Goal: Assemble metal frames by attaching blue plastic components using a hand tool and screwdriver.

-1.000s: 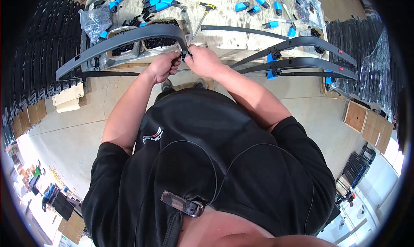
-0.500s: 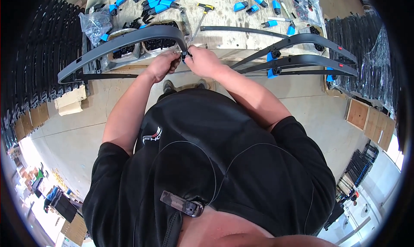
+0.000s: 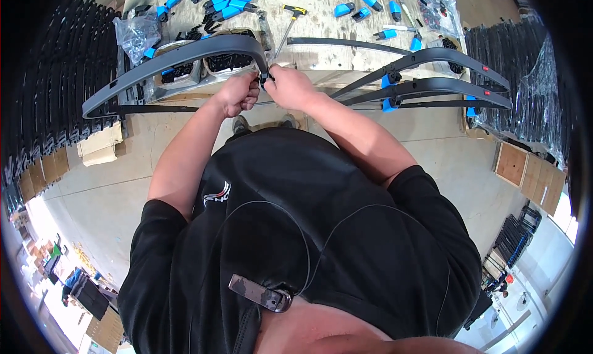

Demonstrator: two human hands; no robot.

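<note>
Out to the left of the hands arches a curved black bar [image 3: 185,47], its end between them. The left hand [image 3: 238,94] is curled beside that end; I can't tell what it grips. The right hand [image 3: 289,87] pinches the end. Beyond it, a T-handled tool [image 3: 295,10] lies on the surface [image 3: 315,28]; rightward, two similar bars [image 3: 432,87].

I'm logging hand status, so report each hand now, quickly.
Left hand: closed, fingers curled at the end of the curved black bar; any grip is hidden.
Right hand: closed, apparently holding that end.
</note>
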